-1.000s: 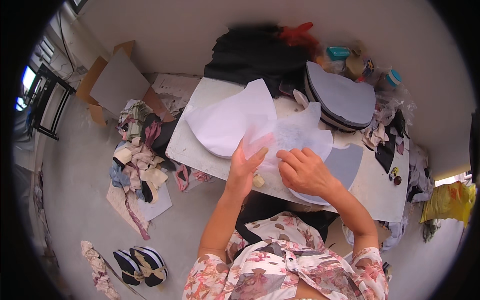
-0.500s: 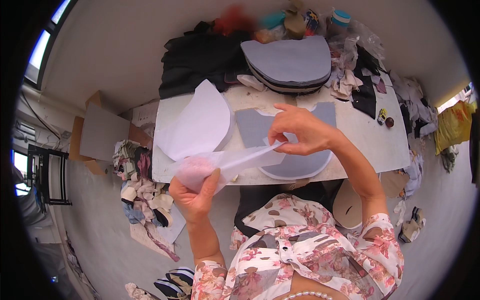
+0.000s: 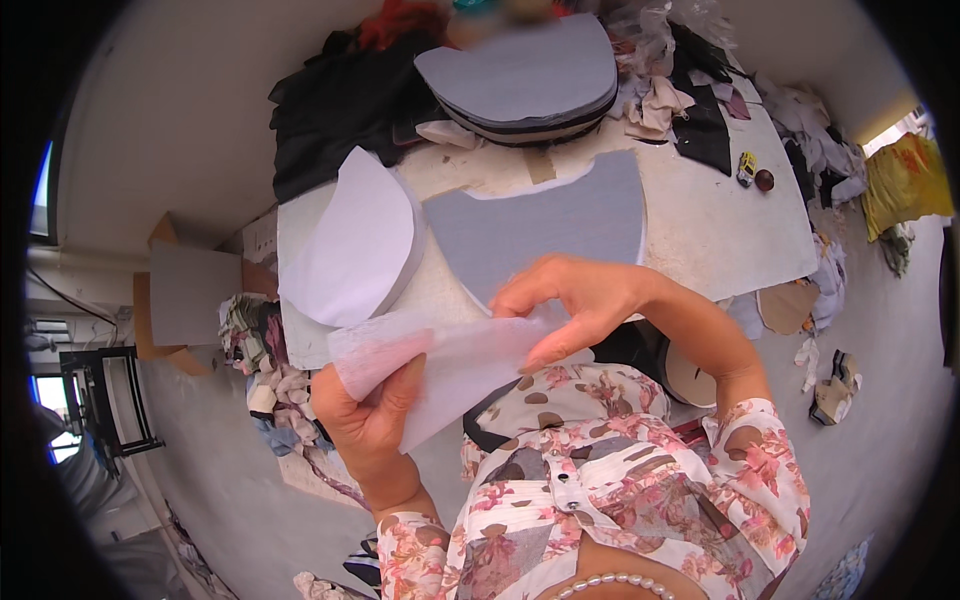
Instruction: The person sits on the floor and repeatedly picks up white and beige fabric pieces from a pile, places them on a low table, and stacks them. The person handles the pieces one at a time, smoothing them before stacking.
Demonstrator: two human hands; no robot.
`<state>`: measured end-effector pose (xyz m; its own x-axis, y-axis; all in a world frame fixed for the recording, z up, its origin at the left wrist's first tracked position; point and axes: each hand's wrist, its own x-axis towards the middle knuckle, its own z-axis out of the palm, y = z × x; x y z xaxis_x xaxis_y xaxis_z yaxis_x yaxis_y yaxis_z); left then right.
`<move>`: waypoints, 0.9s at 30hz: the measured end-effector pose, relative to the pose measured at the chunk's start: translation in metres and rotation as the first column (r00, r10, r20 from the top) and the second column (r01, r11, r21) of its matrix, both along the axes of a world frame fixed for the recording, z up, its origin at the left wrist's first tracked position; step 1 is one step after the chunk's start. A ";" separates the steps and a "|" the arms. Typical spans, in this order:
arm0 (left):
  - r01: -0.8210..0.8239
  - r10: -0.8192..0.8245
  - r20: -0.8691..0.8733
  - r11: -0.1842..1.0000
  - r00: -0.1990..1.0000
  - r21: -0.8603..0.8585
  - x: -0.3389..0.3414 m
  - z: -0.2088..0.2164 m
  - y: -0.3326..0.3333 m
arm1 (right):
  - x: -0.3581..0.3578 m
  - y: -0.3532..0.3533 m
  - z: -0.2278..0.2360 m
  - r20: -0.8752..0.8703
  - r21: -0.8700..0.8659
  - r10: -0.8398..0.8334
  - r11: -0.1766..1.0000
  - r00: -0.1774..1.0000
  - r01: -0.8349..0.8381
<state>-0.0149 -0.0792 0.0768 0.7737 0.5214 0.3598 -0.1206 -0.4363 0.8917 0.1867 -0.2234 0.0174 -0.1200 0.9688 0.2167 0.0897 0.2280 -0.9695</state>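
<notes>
A thin, see-through white sheet of what looks like nonwoven fabric (image 3: 470,365) is stretched between my hands, over the table's near edge. My left hand (image 3: 365,425) is closed on its left end, thumb on top and fingers showing pink through the sheet. At the other end, my right hand (image 3: 585,300) grips the sheet between thumb and fingers. Just beyond, a grey cut fabric piece (image 3: 550,220) with a white border lies flat, its near part hidden by my right hand. Left of it rests a thick stack of white curved pieces (image 3: 350,245).
At the back of the white table (image 3: 720,250) sit a stack of grey curved pieces (image 3: 530,75) and black cloth (image 3: 345,115). A toy car (image 3: 747,168) and a dark ball (image 3: 764,180) lie at right. Fabric scraps (image 3: 285,400) pile up off the left edge.
My right hand has come nearer to my body, and the sheet has spread wider between my hands. My left hand has shifted slightly left and down. The view has tilted, showing the table higher up.
</notes>
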 end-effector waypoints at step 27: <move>-0.125 -0.012 -0.242 0.830 0.970 -0.544 0.086 -0.166 0.049 | 0.063 -0.095 -0.100 -0.196 -0.371 -0.887 0.461 0.417 0.806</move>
